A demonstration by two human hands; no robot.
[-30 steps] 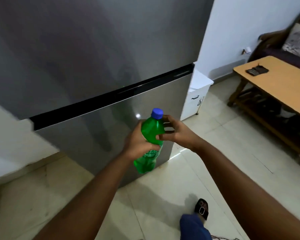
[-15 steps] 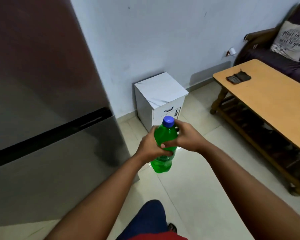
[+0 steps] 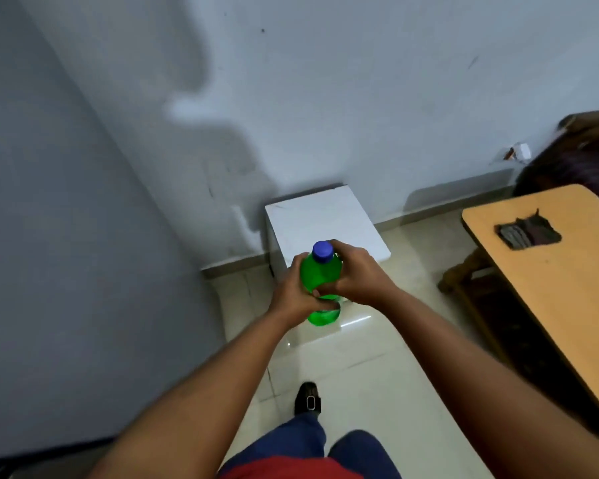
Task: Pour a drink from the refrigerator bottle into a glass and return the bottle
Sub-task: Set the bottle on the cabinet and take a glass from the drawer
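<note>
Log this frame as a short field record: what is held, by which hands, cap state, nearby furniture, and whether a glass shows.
held item: green bottle, upright
cap: blue cap, on
left hand: wrapped around the bottle's body
right hand: gripping the bottle's upper part
ahead: white cabinet against the wall
to the right: wooden table with a dark cloth on it
glass: none in view
</note>
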